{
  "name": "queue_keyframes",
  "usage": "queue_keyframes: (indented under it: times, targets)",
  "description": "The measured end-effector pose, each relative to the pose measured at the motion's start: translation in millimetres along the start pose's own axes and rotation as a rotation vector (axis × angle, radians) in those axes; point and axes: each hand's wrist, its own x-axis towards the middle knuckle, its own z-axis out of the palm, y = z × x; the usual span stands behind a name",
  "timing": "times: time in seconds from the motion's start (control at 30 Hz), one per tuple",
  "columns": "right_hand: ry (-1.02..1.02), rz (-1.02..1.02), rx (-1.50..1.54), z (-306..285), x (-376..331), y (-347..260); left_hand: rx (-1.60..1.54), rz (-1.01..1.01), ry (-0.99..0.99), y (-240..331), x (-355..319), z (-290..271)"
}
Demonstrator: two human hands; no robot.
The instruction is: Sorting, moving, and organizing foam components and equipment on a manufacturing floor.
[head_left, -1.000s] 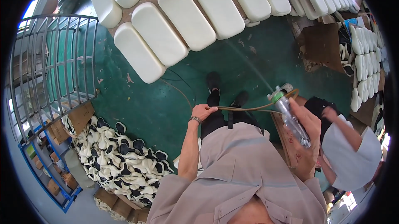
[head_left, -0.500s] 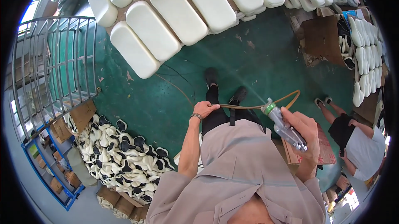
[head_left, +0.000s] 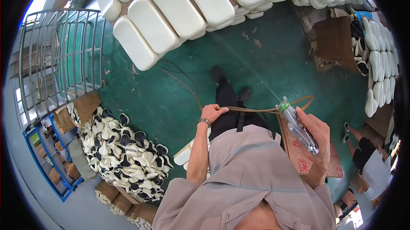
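My right hand (head_left: 318, 132) is closed around a silver spray gun (head_left: 297, 128) with a green ring near its nozzle. A thin pale jet of mist streams from the nozzle toward the far left, over the green floor. My left hand (head_left: 212, 114) grips a thin brown hose (head_left: 252, 110), which stretches across my waist to the gun and loops beside it. From my left hand the hose runs on down to the floor. Beyond the hands, cream rounded foam-like pads (head_left: 177, 9) lie in rows on a table. Neither hand touches them.
At left lies a large heap of cream-and-black saddle-shaped pieces (head_left: 124, 144), beside a metal railing (head_left: 72, 55) and a blue rack (head_left: 64, 187). A cardboard box (head_left: 335, 44) and stacked cream pieces (head_left: 378, 65) stand at right. Another person (head_left: 371, 166) is at the lower right.
My feet have shifted in a step, and the view has moved a little. Both hands keep their holds, with the jet still spraying. The other person now appears farther toward the right edge.
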Motion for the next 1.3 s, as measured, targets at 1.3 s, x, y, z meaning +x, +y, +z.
queue_keyframes:
  times: [1.3]
  targets:
    - [0.021,-0.054,-0.037,-166,122,96,-0.115,-0.012,-0.018,188,109,45]
